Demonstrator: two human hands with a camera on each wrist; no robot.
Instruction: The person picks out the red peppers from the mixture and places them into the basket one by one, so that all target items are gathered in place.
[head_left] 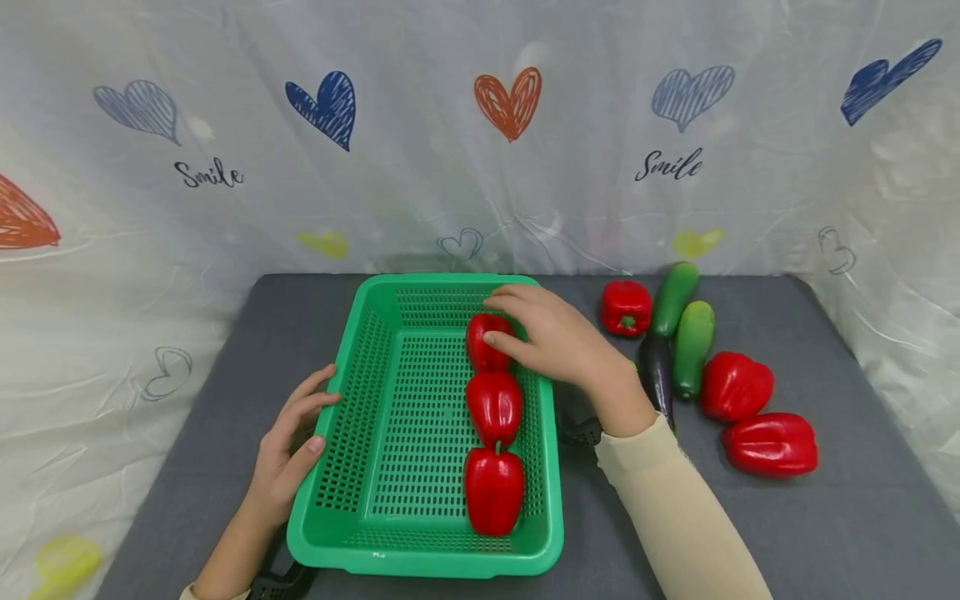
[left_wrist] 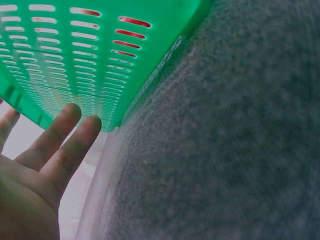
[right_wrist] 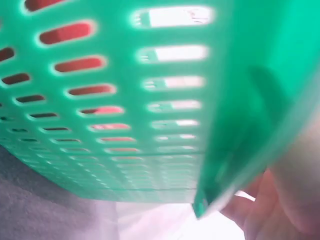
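Observation:
A green perforated basket (head_left: 420, 563) holds three red bell peppers in a column along its right side: a near one (head_left: 493, 492), a middle one (head_left: 493, 407) and a far one (head_left: 480, 337). My right hand (head_left: 551, 333) reaches over the right rim and grips the far pepper, thumb across its top and fingers around its far side. In the right wrist view, the basket wall (right_wrist: 115, 170) hides most of that hand. Against the basket's left side, my left hand (head_left: 288, 446) has its fingers extended, fingertips right at the rim.
On the right of the grey table (head_left: 862, 517) lie a red bell pepper (head_left: 626, 308) at the back, two cucumbers (head_left: 692, 346), an eggplant (head_left: 656, 375) and two more red peppers (head_left: 771, 445). A white curtain (head_left: 420, 183) with printed hearts hangs behind.

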